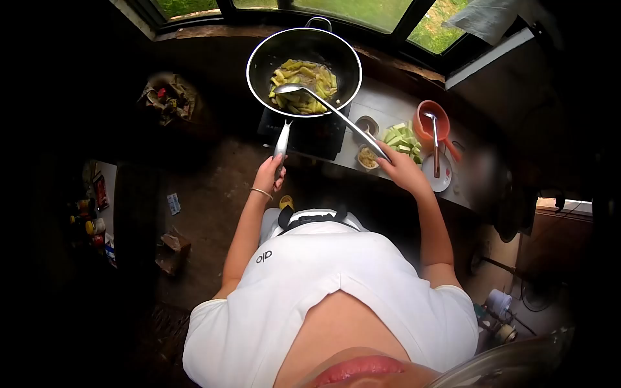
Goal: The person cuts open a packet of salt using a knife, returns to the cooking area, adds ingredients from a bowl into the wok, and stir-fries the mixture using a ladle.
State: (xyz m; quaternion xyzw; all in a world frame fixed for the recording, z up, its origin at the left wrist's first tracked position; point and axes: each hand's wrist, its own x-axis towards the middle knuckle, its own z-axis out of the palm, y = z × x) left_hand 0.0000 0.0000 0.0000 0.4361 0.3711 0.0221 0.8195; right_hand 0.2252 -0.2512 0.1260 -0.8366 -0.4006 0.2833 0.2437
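My left hand (268,173) is closed around the handle (282,145) of a large dark wok (259,77) with a pale rim. Cut green vegetables (317,76) lie in liquid at the bottom of the wok. In my right hand (402,169) is the long metal handle of a ladle (330,107), which slants up and to the left over the wok's near rim. Its bowl rests at the left part of the vegetables. Below the wok, a black cooktop (326,139) is partly hidden.
Right of the wok, the counter (381,97) holds pale green cut pieces (402,139), small bowls (367,157), a red-orange pot (425,123) and a white plate (438,180) with a spoon across them. Windows (356,13) line the far side. A bag (169,100) stands at the left.
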